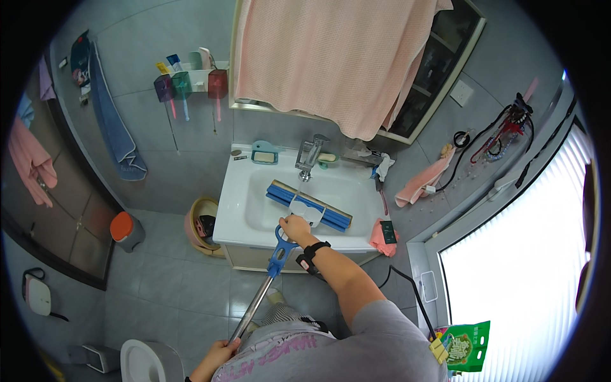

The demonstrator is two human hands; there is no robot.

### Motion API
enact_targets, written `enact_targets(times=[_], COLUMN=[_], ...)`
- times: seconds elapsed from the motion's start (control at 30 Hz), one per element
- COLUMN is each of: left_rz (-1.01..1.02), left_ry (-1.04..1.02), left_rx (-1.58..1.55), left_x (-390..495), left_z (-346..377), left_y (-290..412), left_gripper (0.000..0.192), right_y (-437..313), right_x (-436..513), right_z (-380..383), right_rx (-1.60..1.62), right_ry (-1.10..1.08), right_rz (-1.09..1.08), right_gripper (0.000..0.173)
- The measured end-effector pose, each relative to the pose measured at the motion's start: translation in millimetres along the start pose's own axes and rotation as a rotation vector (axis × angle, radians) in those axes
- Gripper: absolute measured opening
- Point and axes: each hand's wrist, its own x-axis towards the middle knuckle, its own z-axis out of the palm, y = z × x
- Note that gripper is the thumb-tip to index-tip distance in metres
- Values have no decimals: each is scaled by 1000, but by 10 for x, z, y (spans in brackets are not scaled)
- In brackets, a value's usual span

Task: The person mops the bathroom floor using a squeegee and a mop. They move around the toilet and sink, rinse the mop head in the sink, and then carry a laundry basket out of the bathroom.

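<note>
A squeeze sponge mop lies with its blue and tan head (336, 218) tilted across the basin of the white washbasin (234, 210). Its metal pole (255, 298) slopes down toward my body. My right hand (296, 228) is closed around the mop's neck, just beside the white centre bracket (305, 210) and above the blue lever handle (282, 253). Lower down, my left hand (220, 354) grips the pole near my waist. Above the mop head stands the chrome faucet (310, 155), from which a thin stream of water seems to fall onto the head.
A soap dish (265, 156) and another soap holder (327, 160) flank the faucet. On the right rim sit a coral cloth (379, 241) and a dark packet (388, 231). A bucket (193, 224), an orange-lidded bin (125, 227) and a toilet (148, 360) stand to the left.
</note>
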Motion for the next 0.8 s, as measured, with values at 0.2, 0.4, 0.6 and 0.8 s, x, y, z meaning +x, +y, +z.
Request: enact_targets(times=[0.2, 0.4, 0.6, 0.8], left_rz=[-9, 2, 122, 217], left_ry=[-96, -181, -28, 131], left_rx=[-132, -81, 122, 260], left_x=[22, 116, 147, -7], left_z=[-7, 46, 96, 50], left_y=[53, 58, -10, -128], left_gripper=[41, 41, 50, 54], right_y=[-538, -881, -640, 177], right_x=[-662, -1586, -1306, -171], right_z=[-225, -168, -267, -64], right_rx=[-186, -122, -78, 180], right_ry=[204, 181, 139, 104], right_rz=[-159, -473, -278, -78], right_gripper=[43, 38, 39, 41])
